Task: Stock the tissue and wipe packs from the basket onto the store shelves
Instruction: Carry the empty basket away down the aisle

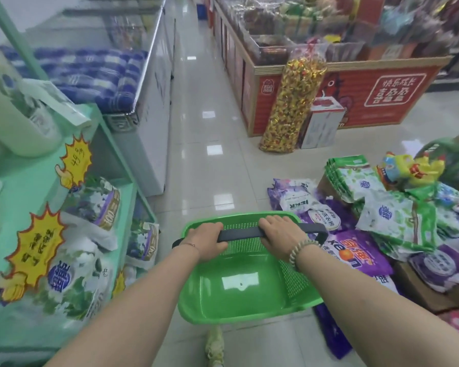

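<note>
Gripping one dark handle (239, 232) with both hands: the left hand (208, 243) and right hand (280, 234) each have their fingers clenched over the top of the bar, well apart, one toward each end. So that's two hands, one handle, one basket (245, 311). It's bright green plastic with a glossy smooth bottom that catches a patch of light, rounded corners and perforated mesh on the far and right walls. It's out in front of the person over the tiled floor (210, 144), in the aisle between the mint-green shelves (32, 186) on the left and a heap of packs (398, 221) on the right. I count three tissue packs (96, 205) with a white flower print on the shelves, though it's blurry over there. There are two yellow starburst tags (36, 250) in plain view, and a third peeks out lower down. The heap is a jumble of green-and-white and purple packs, too tangled to count. There's one bracelet per wrist: a beaded one (300, 251) on the right, a thin one on the left. One tall bag of gold candy (294, 102) leans on a red display stand (368, 96).
</note>
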A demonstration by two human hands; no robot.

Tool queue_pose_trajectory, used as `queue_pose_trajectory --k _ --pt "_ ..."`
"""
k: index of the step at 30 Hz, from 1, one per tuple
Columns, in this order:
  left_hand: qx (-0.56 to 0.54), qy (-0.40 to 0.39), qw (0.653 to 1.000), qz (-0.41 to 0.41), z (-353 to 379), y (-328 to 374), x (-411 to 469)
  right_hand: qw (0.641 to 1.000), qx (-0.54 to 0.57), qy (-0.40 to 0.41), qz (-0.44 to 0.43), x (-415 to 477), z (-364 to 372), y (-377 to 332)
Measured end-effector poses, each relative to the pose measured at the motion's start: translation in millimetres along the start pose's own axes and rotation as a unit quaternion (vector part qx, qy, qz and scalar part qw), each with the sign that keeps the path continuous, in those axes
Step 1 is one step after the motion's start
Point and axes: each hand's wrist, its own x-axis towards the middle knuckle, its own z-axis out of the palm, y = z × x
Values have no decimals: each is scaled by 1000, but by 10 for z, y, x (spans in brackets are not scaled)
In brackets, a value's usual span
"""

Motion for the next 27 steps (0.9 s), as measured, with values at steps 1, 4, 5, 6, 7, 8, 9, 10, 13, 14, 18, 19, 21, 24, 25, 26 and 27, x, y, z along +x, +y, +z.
queue_pose_trajectory --k 1,4,5,6,7,8,9,10,13,14,18,19,21,24,25,26,27 --pt "-5 -11 1000 -4 -107 -65 157 1000 -1 -7 1 169 -56 51" --pt "-31 -27 999 -10 -430 -245 654 1000 -11 -5 -1 686 -243 219" --pt "-37 -27 999 -10 -548 -294 813 1000 -13 2 1 852 -306 283" --pt "-40 -24 999 -5 -662 -335 967 1000 -13 7 5 1003 -361 349" --pt "-38 -20 999 1 -769 -367 1107 1000 -13 11 7 1145 -414 407" --pt "-36 -16 999 5 -853 -406 1251 1000 -17 14 8 1281 -451 470" --pt "-36 -13 999 7 -933 -439 1390 1000 -21 19 6 1417 -485 537" --pt "-39 -11 999 7 -1001 -476 1530 999 -25 22 4 1554 -511 610" --pt "-40 -8 999 10 -1200 -551 1933 999 -28 24 2 1944 -588 841" --pt "-37 -7 999 10 -1255 -571 2068 999 -29 21 2 2070 -610 924" --pt "-30 5 1000 4 -1469 -613 2634 999 -34 27 -12 2610 -715 1305" --pt "-31 7 999 -1 -1528 -617 2783 999 -32 28 -15 2753 -750 1410" --pt "-34 13 999 -10 -1653 -617 3085 999 -30 25 -25 3042 -820 1632" --pt "-30 19 999 -27 -1868 -600 3552 999 -28 14 -44 3486 -954 1975" --pt "-27 22 999 -32 -1948 -588 3711 998 -25 13 -49 3631 -1006 2094" --pt "-26 26 999 -36 -2029 -577 3873 998 -23 11 -52 3779 -1057 2217" --pt "-28 32 998 -41 -2110 -567 4033 998 -22 12 -57 3929 -1111 2338"
